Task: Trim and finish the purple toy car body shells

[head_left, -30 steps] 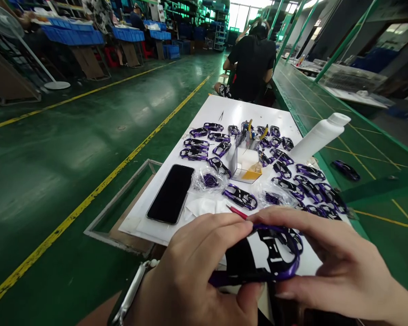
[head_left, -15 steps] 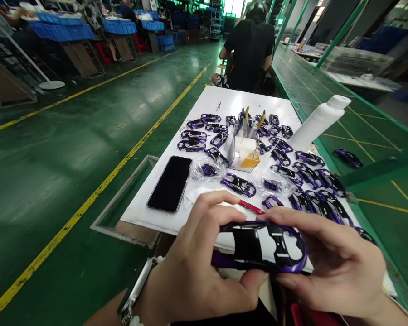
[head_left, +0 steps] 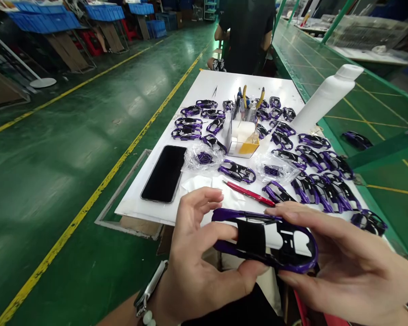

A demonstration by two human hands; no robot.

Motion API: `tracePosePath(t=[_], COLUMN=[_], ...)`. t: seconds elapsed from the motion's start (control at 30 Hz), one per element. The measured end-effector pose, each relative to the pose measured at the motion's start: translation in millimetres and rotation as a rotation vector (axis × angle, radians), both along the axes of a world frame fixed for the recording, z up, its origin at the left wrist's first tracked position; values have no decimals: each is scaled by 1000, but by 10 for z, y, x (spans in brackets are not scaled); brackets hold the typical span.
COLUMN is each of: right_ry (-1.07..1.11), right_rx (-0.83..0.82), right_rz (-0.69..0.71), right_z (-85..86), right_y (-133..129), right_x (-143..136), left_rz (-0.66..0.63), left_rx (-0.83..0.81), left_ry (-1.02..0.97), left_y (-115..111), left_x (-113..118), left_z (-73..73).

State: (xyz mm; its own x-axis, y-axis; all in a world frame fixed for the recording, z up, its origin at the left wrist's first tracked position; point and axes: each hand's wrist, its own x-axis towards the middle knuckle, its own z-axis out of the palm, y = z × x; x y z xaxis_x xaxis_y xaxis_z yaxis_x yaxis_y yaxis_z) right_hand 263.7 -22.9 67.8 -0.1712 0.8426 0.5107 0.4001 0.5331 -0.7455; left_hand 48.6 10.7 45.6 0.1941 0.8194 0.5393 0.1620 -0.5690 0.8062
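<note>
Purple-and-black shell (head_left: 251, 237) gripped at both ends

Head view: the shell lies lengthwise before the near edge of a white counter (head_left: 136, 206), its cut-out face turned up to the camera. The left hand (head_left: 207, 260) is half closed on its left end, thumb against the near rim and index finger bent over onto the black band, with the other fingers curled above. The right hand (head_left: 347, 260) pinches the rounded right end, fingertips on the far rim and thumb on the near one.

Just beyond the shell, a red tool (head_left: 250, 193) slants across the counter, partly over a white tissue (head_left: 197, 182). To the left lies a dark phone (head_left: 163, 173). Two clear bags, one near the phone (head_left: 204, 157) and one farther right (head_left: 275, 168), hold small purple parts. Between them and a little farther back stands a clear box (head_left: 243, 138) with yellow-handled tools upright in it. More shells lie around these, close together on the right side. A white bottle (head_left: 326, 97) leans at the right edge. Beyond the counter sits a person (head_left: 246, 36) in a black shirt.
</note>
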Motion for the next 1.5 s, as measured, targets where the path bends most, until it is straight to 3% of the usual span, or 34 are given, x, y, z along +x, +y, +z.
tracePosePath(t=[0.13,0.37,0.67,0.9,0.97,1.03,1.1,1.17,1.2,1.27,1.33,1.4,1.5], right_ry=[27,64,122,256,319,389,463,543,578,635,672,695,707], right_rx=[-15,-14,-119,-182,-208,-226,-239,-251,-257,-261,-261,-271,-293], right_rz=[22,26,-47,-58,-81,-129,-193,-236,-245,-247,-251,-250,-244], right_z=[-68,-132,-223,-405,-458,-496,-520,-539,-549,-573,-599,-620,-633], right_y=[-44,-61,-152,-206,-215,-216,-211,-209,-212,-228,-250,-267,-278], right_x=[-4,-5,-59,5,13,-21,-96,-197,-248,-338,-397,-423,-430], left_rz=[-122,-194,-182,-207,-158,1,215,306,233,-83,-362,-522,-668], left_rx=[-66,-87,-132,-95,-44,31,136,77,-109,-664,-1020,-1110,-1090], left_ry=[24,-20,-90,31,53,-6,-207,-448,-532,-646,-720,-793,-896], left_y=[-7,-30,-38,46,70,68,19,-76,-130,-218,-248,-218,-144], left_x=[33,63,122,18,-10,3,56,130,165,221,258,282,311], left_z=[-10,-62,-135,-205,-235,-267,-297,-325,-336,-352,-358,-352,-337])
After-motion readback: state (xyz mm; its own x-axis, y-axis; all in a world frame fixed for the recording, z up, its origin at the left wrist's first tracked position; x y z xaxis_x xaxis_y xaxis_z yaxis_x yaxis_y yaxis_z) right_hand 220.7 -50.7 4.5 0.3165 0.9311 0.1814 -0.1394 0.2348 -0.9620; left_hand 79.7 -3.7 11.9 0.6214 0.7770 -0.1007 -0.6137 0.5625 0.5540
